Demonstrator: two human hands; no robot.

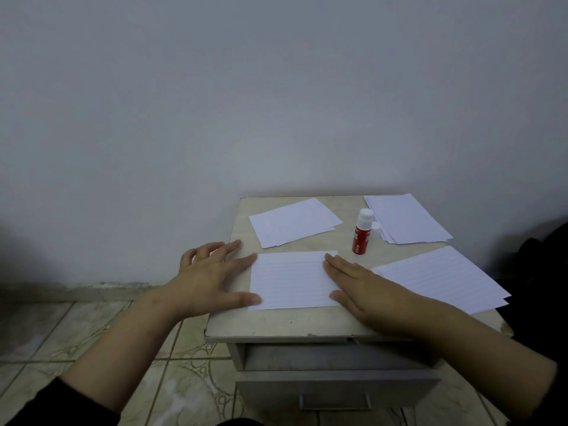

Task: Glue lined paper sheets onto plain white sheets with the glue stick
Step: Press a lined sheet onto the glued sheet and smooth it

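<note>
A lined paper sheet [292,281] lies flat in the middle of the small table [276,325]. My left hand [212,272] rests at its left edge with fingers spread, forefinger and thumb touching the paper. My right hand [362,287] lies flat on its right edge, fingers straight and together. A red glue stick [362,231] with a white top stands upright just behind the sheet; its white cap [376,226] sits beside it. Plain white sheets [293,222] lie at the back left.
A pile of sheets [405,218] lies at the back right, and lined sheets [442,278] lie on the right, overhanging the edge. The table stands against a grey wall, a drawer [335,392] below its top. A dark object [541,272] sits at the right.
</note>
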